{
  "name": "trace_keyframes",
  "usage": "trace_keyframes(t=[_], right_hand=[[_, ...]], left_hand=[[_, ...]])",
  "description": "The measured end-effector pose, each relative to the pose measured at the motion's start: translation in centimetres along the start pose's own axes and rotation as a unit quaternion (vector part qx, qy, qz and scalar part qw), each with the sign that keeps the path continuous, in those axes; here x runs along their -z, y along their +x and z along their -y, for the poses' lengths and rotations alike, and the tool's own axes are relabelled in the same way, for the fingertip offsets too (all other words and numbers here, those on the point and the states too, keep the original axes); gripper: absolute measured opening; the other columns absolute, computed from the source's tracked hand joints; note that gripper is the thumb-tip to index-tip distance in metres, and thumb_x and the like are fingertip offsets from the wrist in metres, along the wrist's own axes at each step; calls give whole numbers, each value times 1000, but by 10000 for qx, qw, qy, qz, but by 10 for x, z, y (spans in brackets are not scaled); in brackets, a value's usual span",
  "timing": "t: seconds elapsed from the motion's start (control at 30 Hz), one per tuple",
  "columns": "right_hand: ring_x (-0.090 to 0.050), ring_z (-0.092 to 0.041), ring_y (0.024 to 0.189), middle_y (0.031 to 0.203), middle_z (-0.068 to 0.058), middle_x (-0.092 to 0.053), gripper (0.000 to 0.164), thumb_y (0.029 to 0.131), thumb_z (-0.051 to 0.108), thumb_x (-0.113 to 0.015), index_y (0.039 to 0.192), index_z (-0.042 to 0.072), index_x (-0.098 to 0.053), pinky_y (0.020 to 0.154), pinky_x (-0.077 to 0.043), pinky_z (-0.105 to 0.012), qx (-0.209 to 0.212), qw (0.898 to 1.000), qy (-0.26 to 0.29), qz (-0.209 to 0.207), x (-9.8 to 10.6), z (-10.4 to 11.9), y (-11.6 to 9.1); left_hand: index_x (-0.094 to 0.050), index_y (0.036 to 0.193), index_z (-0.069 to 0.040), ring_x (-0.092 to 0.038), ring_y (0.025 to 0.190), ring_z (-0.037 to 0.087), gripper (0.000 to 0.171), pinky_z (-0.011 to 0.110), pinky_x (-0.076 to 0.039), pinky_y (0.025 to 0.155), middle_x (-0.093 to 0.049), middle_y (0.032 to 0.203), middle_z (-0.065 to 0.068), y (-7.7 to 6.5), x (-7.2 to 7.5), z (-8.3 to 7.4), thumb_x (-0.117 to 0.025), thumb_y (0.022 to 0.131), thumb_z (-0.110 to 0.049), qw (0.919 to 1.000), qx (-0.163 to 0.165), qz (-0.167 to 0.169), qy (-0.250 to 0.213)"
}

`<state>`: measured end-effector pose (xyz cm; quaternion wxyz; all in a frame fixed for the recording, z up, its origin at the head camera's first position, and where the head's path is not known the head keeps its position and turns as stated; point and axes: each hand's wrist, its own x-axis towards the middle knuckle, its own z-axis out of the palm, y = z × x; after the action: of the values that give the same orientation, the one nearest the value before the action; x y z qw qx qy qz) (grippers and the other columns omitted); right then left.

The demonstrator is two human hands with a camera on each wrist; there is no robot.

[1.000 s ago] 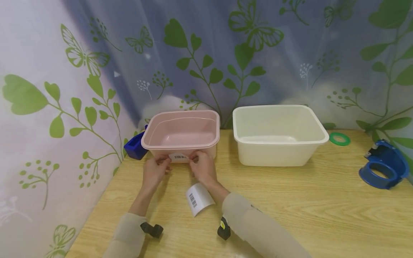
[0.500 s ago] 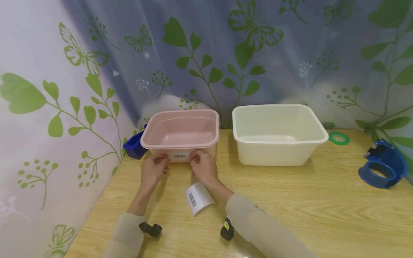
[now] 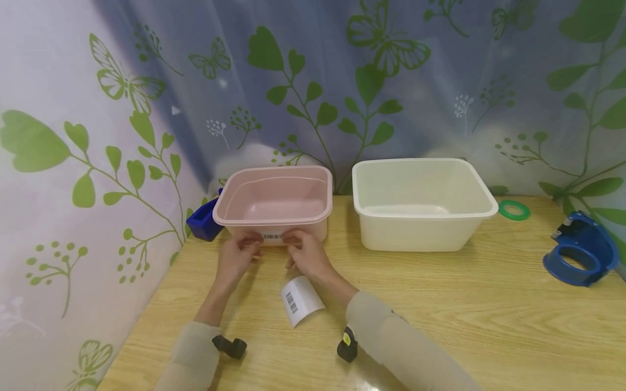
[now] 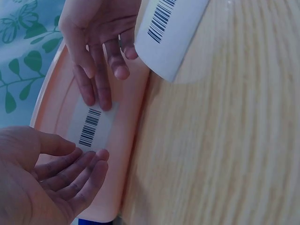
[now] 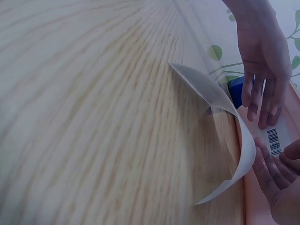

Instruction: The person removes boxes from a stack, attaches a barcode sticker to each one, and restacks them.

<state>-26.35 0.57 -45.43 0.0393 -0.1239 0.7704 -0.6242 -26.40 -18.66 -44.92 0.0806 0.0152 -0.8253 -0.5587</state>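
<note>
A white barcode label (image 3: 273,237) lies flat against the front wall of the pink plastic bin (image 3: 274,222). My left hand (image 3: 237,258) touches the label's left end with its fingertips, the fingers loosely bent. At the other end, the fingers of my right hand (image 3: 310,256) press on the label, fairly straight in the left wrist view. The printed barcode (image 4: 90,127) shows between the two hands there. Below my right hand, a curled white sheet (image 3: 302,301) with another barcode rests on the wooden table.
To the right stands a white plastic bin (image 3: 425,216). A green ring (image 3: 514,217) lies beside it, and a blue tape dispenser (image 3: 603,241) sits at the far right. Behind the pink bin's left side is a blue block-shaped object (image 3: 204,224). Patterned curtains border the table.
The label's raised edges now lie flat on the bin. Both hands' fingertips have shifted inward over the label, from pinching its ends to pressing on it. The curled sheet stays put.
</note>
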Motion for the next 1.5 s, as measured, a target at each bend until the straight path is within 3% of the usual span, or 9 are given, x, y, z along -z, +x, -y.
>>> trace_keyframes(t=[0.2,0.4,0.6,0.8,1.03,1.23,1.5], right_hand=[[-70,-36,67,130,-23,-66,32,103,-2,-50,132,-4,-62,58,-62,-47,-24,10000,59,52,5,1,0],[-70,-31,64,132,-22,-66,30,104,0,-54,133,-4,-62,59,-62,-51,59,9996,263,123,7,7,3],[-70,-46,73,136,-25,-64,33,106,5,-54,139,-2,-59,62,-61,-55,-48,9981,333,512,2,9,5],[-71,-46,76,137,-30,-61,36,103,1,-53,138,-6,-57,65,-63,-50,11,9972,106,734,2,4,6],[-72,-40,75,138,-25,-62,36,102,3,-55,138,-4,-58,62,-63,-42,-50,9973,-78,735,11,-3,6],[-72,-33,74,136,-26,-63,37,104,5,-57,141,-2,-57,65,-64,-44,-5,9970,-17,779,16,4,5],[-73,-42,79,133,-24,-66,35,106,8,-56,140,-1,-59,68,-63,-52,80,9957,-88,921,17,12,7]], left_hand=[[-69,118,8,-73,80,23,21,39,-64,73,-70,112,30,1,2,3,-63,100,-1,9999,72,12,-99],[-71,117,4,-73,81,22,21,38,-64,72,-71,112,28,2,3,-1,-63,99,-1,9996,-257,101,16],[-71,119,6,-73,85,29,26,42,-64,75,-72,115,29,2,-1,2,-61,95,3,9985,-356,413,57],[-70,119,6,-72,83,24,24,39,-64,74,-72,112,28,2,-2,7,-64,97,0,9982,-283,518,56],[-69,121,7,-71,81,18,25,39,-64,76,-72,110,29,2,7,9,-66,98,-3,9990,-145,429,56],[-68,121,7,-73,85,26,24,41,-64,74,-70,117,31,2,12,1,-63,99,-2,9988,-236,432,77],[-71,121,2,-73,87,28,24,39,-64,74,-73,115,25,4,3,-5,-65,98,-3,9961,-506,568,440]])
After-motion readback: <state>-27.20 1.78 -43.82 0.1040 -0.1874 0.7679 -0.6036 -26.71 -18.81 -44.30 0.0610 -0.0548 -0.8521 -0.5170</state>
